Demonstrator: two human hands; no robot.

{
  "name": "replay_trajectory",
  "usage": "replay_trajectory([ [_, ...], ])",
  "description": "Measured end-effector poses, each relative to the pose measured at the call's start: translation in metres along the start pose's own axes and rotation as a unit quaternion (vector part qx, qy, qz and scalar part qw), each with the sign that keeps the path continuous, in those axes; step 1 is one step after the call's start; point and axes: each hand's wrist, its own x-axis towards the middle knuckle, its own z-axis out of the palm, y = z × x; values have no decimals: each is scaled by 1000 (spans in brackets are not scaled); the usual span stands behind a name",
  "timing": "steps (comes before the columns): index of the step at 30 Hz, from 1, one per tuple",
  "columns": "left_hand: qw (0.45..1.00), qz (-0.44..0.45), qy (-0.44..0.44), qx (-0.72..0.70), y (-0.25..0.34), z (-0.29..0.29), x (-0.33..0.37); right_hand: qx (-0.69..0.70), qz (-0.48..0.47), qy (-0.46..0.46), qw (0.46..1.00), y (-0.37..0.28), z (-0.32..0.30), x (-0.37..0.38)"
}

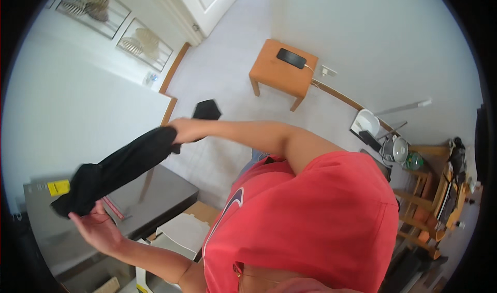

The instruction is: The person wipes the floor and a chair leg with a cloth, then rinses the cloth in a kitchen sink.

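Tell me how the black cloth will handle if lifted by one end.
Probably floppy: the black cloth is bunched into folds between the left hand and the right hand. Likely light, being held out away from the red shirt. Its loose end, past the right hand, might swing.

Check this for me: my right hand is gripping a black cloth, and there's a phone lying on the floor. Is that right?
Not quite: the phone's place is wrong. The head view shows the phone lying on the orange-brown stool. The rest holds: your right hand is gripping the black cloth.
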Motion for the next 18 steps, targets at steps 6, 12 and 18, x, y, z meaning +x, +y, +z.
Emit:
replay_trajectory([
  [6, 873, -363, 2, 326, -172, 8, 28, -44, 33, 156, 986, 5, -134, -76],
  [12, 710, -622, -184, -273, -330, 182, 40, -110, -23, 164, 980, -9, -159, -119],
  [18, 746, -580, -80, -318, -418, 240, 53, -17, 32, 101, 994, -11, -194, -133],
])
